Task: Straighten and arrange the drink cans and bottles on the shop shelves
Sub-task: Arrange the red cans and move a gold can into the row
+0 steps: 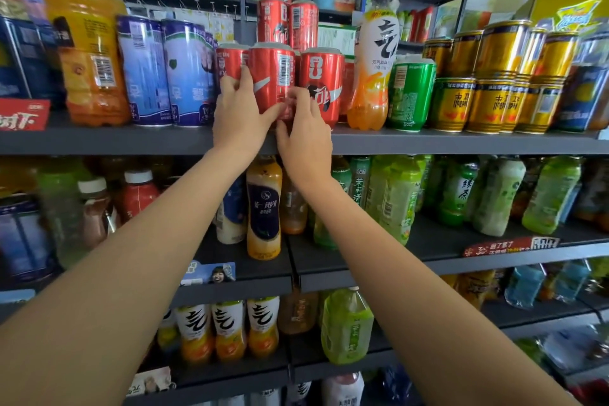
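Observation:
A red cola can [271, 76] stands at the front of the top dark shelf [428, 142], barcode facing out. My left hand [239, 119] wraps its left side, fingers between it and another red can [229, 63] to its left. My right hand [304, 135] grips its lower right side. A third red can [323, 86] stands just to the right, touching my right fingers. Two more red cans [286, 21] are stacked behind and above.
Blue cans [166, 72] and an orange juice bottle [87, 43] stand left of the red cans. An orange soda bottle [374, 66], a green can [410, 94] and stacked gold cans [494, 76] stand right. Lower shelves hold tea and juice bottles [263, 208].

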